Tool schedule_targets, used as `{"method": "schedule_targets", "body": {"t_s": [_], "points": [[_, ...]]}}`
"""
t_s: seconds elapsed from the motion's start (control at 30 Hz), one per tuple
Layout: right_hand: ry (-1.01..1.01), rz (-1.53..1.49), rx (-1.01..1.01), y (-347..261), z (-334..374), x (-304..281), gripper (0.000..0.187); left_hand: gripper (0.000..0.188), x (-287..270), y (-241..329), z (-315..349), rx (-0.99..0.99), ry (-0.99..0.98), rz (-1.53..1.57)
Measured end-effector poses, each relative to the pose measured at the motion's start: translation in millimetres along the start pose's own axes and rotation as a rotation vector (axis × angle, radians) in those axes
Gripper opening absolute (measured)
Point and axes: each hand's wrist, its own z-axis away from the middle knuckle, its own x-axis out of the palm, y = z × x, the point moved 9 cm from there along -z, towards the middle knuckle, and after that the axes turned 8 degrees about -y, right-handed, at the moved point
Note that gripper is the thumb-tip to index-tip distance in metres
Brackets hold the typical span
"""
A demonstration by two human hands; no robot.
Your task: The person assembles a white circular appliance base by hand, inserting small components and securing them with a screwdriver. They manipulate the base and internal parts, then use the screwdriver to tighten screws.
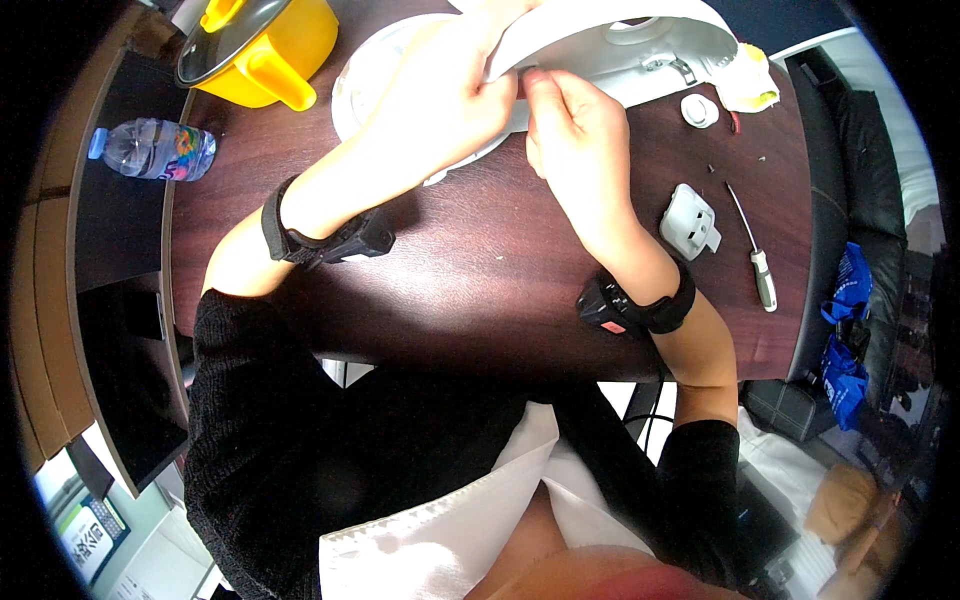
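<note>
A large curved white plastic housing (700, 35), hollow side showing, stands tilted at the far side of the table. My left hand (462, 88) is closed around its left edge, fingers partly hidden by the shell. Close by, my right hand (582, 122) pinches at the housing's lower rim, thumb against curled fingers. Whatever sits between those fingertips is too small and hidden to make out. Beneath my left forearm, a round white part (352, 85) shows partly. A small white plastic cover (688, 222) with dark slots lies right of my right wrist.
Right on the dark wood table (450, 300) are a screwdriver (762, 275), a round white knob (699, 111) and a crumpled whitish-yellow wrapper (750, 80). A yellow pot (270, 60) stands far left; a water bottle (160, 150) lies on a dark surface beyond the left edge.
</note>
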Motion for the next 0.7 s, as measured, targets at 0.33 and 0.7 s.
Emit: {"method": "schedule_targets", "body": {"t_s": [0.33,0.7], "points": [[-0.294,-0.838,0.263,17,5,26,0.034,0.051,7,-5,-1,-0.088,-0.127,0.030],[-0.091,-0.148,0.138,18,1,8,0.026,0.049,10,-3,-7,-0.119,-0.314,0.009]]}}
